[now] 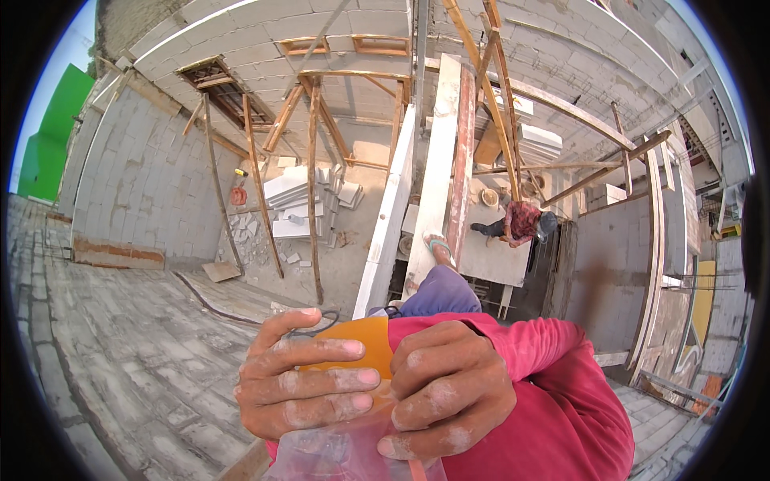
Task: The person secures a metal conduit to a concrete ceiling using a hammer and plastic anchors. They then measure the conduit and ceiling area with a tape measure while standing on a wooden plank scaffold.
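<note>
Overlapping a plain orange sheet (pixel 374 340) are dusty hands (pixel 301 381) (pixel 451 383).

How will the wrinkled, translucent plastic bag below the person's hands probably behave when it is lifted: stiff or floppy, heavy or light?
The wrinkled, translucent plastic bag is probably floppy, since its surface folds in soft creases. Its see-through film looks thin, so the bag itself may be light, though its contents cannot be made out.

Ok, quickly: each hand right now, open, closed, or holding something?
Left hand: fingers bent across the flat orange piece; whether gripping, can't be told.
Right hand: closed, fingers curled on the clear plastic bag.
</note>
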Action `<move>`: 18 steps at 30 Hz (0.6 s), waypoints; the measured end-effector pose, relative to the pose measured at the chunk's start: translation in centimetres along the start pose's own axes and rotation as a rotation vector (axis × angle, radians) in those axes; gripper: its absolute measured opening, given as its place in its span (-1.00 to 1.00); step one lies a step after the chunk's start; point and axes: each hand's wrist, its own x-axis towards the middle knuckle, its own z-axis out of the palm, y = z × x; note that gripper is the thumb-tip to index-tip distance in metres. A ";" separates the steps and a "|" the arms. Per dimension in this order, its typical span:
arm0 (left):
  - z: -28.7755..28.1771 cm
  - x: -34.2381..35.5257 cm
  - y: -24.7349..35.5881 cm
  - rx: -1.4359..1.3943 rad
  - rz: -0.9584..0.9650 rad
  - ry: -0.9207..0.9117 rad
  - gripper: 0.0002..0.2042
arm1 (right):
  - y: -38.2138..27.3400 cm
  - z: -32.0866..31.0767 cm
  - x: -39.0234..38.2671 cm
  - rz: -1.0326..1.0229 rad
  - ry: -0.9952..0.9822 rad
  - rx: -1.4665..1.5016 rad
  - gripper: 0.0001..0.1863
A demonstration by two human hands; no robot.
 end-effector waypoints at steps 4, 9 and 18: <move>-0.2 -0.1 0.7 0.001 -0.045 0.011 -0.89 | 0.0 0.2 0.2 -0.002 -0.009 0.009 -0.80; -0.4 -0.1 0.5 0.019 -0.006 0.032 -0.89 | 0.1 0.3 0.6 -0.013 -0.033 0.017 -0.81; -1.8 -0.3 2.3 0.103 -0.036 0.083 -0.90 | 0.6 1.4 1.7 -0.048 -0.083 0.036 -0.82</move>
